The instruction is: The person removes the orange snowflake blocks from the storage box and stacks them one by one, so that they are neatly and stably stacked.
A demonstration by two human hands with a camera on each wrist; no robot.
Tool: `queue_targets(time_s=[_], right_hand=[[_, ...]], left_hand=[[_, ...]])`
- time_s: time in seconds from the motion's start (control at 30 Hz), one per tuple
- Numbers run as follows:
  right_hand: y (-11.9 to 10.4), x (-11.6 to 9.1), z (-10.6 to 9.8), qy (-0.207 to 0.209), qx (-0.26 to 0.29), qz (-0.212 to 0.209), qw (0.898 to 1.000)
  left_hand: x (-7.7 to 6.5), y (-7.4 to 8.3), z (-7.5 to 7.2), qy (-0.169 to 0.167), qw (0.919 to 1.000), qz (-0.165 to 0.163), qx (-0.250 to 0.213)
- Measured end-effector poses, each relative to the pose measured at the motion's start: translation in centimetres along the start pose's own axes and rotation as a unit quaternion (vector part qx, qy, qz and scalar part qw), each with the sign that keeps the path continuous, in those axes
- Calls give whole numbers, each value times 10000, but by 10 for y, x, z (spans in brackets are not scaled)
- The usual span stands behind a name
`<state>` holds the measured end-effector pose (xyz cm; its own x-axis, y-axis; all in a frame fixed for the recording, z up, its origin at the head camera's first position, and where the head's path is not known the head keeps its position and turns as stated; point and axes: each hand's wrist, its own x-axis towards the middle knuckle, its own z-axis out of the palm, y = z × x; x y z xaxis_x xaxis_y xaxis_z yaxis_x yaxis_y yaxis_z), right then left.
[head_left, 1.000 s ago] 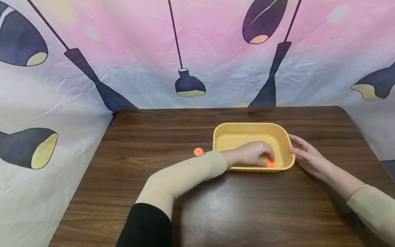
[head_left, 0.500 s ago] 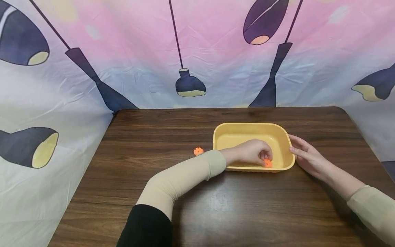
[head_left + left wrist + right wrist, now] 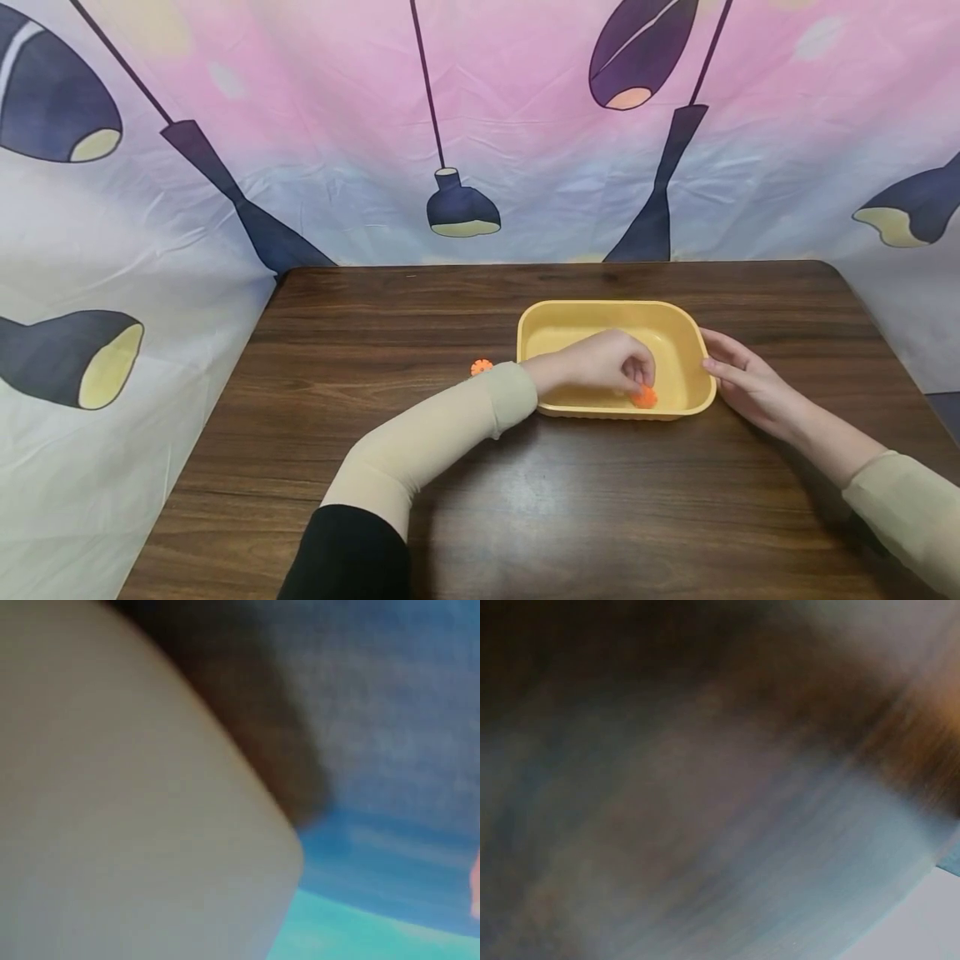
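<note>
In the head view, my left hand (image 3: 611,360) reaches down into a yellow plastic basin (image 3: 592,310). Its thumb and fingertips pinch a small orange notched disc (image 3: 645,397) near the basin's front wall. The curled fingers partly cover this disc. My right hand (image 3: 752,385) holds the basin's right end, thumb at the rim and fingers along the outside. Another orange notched disc (image 3: 482,367) lies on the table left of the basin, its lower edge hidden behind the left sleeve (image 3: 512,392). Both wrist views are blurred and mostly filled by close surfaces.
The basin stands on a dark wood-grain table (image 3: 525,517), towards its far side. Behind the table hangs a pastel cloth (image 3: 337,100) printed with dark lamps. The left forearm crosses over the basin's left front corner.
Inside the basin, the left hand has drawn slightly back to the left, and the orange disc at its fingertips has shifted left with it. The right hand keeps its place.
</note>
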<state>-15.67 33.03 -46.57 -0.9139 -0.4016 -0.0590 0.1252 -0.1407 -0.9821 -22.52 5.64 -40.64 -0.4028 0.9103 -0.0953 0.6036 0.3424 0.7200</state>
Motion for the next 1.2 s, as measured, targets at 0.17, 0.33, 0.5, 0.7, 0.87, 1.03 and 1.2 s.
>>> queue_targets(time_s=[0.17, 0.33, 0.5, 0.7, 0.87, 1.03, 1.2], right_hand=[[0, 0, 0, -7, -58, -6, 10000], [0, 1, 1, 20, -27, -39, 10000], [0, 2, 1, -16, 22, -61, 10000], [0, 1, 1, -57, 94, -124, 9999], [1, 2, 1, -70, 54, -141, 9999], [1, 1, 1, -52, 32, -110, 9999], [0, 1, 1, -13, -21, -90, 10000]], left_hand=[[-5, 7, -16, 189, 9997, 124, -61], [-20, 12, -36, 485, 9988, 91, -42], [-41, 9, -53, 771, 9970, -52, -82], [-73, -2, -68, 885, 9955, -324, -50], [-103, -10, -80, 965, 9932, -609, -246], [-129, -20, -88, 1007, 9913, -799, -291], [-147, -30, -93, 1017, 9889, -1046, -273]])
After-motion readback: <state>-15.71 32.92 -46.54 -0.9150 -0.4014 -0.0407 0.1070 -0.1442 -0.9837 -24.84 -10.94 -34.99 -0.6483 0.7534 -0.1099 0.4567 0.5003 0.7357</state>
